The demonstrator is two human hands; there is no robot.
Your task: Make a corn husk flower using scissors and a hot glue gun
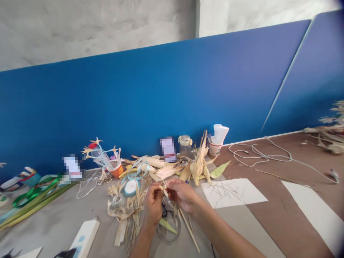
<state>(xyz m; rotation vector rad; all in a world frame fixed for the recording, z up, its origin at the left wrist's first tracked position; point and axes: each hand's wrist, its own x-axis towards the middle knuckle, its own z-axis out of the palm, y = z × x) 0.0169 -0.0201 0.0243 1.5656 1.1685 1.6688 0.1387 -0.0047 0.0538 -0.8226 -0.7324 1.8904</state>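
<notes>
Both hands meet above the middle of the table, pinching a small pale piece of dried corn husk (165,192) between them. My left hand (153,204) is closed on its left side, with the fingers curled in. From the right, my right hand (182,195) grips the same piece with thumb and fingertips. Part of the piece is hidden by the fingers. Behind them lies a pile of dried corn husks (169,171), with a taller upright husk bundle (199,165) to the right. A roll of light blue ribbon (131,187) rests left of my left hand.
Husk scraps (122,229) litter the table's near side. A white sheet with thin dark sticks (233,191) lies right, beside a tangled white cable (264,156). Paper cups (215,147), a lidded jar (185,147) and a blue partition (150,104) stand behind. A power strip (85,236) lies front left.
</notes>
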